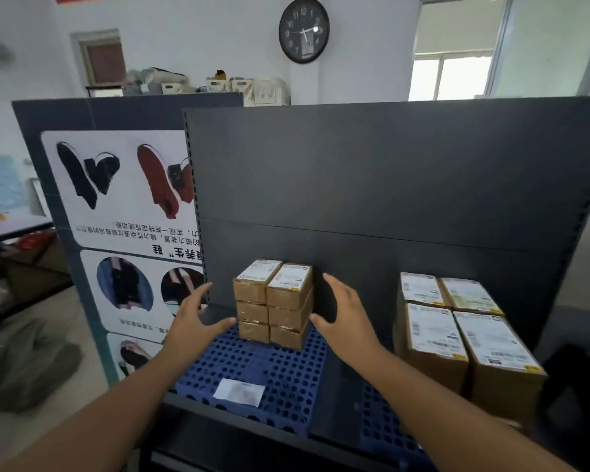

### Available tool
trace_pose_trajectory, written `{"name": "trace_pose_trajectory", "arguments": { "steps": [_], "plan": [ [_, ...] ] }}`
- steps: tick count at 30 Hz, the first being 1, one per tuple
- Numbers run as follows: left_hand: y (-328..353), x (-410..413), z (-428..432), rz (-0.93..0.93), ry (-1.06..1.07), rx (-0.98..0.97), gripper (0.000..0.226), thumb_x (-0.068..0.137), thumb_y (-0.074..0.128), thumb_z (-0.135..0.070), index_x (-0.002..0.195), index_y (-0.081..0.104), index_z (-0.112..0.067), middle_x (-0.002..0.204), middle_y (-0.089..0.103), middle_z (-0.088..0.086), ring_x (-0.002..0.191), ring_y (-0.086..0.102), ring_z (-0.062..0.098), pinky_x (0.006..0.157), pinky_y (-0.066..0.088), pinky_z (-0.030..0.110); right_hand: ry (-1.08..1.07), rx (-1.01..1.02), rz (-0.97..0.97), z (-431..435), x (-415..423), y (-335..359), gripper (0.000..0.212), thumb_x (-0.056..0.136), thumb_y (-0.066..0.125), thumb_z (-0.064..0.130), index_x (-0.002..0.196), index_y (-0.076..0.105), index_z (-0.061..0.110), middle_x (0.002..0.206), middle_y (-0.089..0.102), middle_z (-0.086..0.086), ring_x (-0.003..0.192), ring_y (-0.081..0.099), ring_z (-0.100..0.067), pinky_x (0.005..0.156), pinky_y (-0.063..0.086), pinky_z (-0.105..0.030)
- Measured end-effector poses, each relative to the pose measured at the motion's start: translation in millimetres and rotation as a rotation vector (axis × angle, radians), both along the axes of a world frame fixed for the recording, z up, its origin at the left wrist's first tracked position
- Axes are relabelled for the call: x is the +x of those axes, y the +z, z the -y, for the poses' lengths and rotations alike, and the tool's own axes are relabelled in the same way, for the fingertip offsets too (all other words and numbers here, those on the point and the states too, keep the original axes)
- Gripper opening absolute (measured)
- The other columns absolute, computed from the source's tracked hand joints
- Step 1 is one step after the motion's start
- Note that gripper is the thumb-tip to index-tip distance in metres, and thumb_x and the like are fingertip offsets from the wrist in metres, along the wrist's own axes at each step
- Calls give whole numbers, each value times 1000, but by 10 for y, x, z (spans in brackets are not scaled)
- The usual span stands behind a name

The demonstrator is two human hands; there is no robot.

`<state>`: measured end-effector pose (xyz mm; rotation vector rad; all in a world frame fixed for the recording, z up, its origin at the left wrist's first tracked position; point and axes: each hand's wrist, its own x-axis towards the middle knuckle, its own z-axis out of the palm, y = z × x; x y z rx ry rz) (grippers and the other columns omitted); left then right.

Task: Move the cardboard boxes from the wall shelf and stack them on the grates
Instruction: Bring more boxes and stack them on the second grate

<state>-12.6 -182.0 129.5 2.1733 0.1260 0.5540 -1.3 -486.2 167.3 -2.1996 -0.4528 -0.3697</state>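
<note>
A stack of small brown cardboard boxes (274,303), two wide and three high with white labels on top, stands at the back of a blue perforated grate (252,376). My left hand (193,318) is open just left of the stack, thumb near its bottom box. My right hand (346,318) is open just right of it, fingers straight. Neither hand plainly touches the boxes. Several larger labelled boxes (464,338) stand on a second blue grate (382,427) at the right.
Both grates lie on a dark metal shelf unit with a tall back panel (389,185). A white paper slip (239,391) lies on the left grate. A poster board (123,212) stands at the left; a grey bundle (28,362) lies on the floor.
</note>
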Motion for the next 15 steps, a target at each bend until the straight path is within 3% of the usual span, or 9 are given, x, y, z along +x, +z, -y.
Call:
{"name": "trace_pose_trajectory", "arguments": {
  "steps": [3,6,8,12,15],
  "plan": [
    [-191,308,-235,-50,-56,-92,95,67,86,-47,145,32,-43,150,40,0,112,53,17,86,47,35,-42,131,-134,-236,261,-276,84,87,71,25,151,18,39,152,27,3,129,37,-8,107,36,-27],
    [-388,626,-367,-147,-180,-243,98,65,87,-43,145,30,-46,153,36,0,111,54,21,89,52,41,-95,186,-249,-438,503,-548,86,86,72,20,151,18,38,152,31,-2,135,35,-15,109,39,-37],
    [-514,828,-397,-201,-266,-310,104,59,86,-48,145,27,-50,150,34,-5,112,54,23,90,52,41,-107,211,-314,-549,635,-709,86,86,72,21,151,17,38,150,33,-3,134,35,-15,106,40,-35],
    [-689,1116,-334,-220,-397,-376,100,48,86,-65,130,27,-65,132,36,-35,115,51,6,87,48,20,-134,278,-406,-708,828,-931,84,86,73,24,148,18,41,141,40,3,124,38,-9,104,42,-36],
    [-774,1239,-253,-215,-463,-397,105,52,87,-63,138,28,-55,136,40,-31,123,46,-1,101,47,29,-121,305,-432,-792,896,-1024,80,87,70,17,138,18,51,129,47,14,118,47,-6,98,46,-28]
  ]
}}
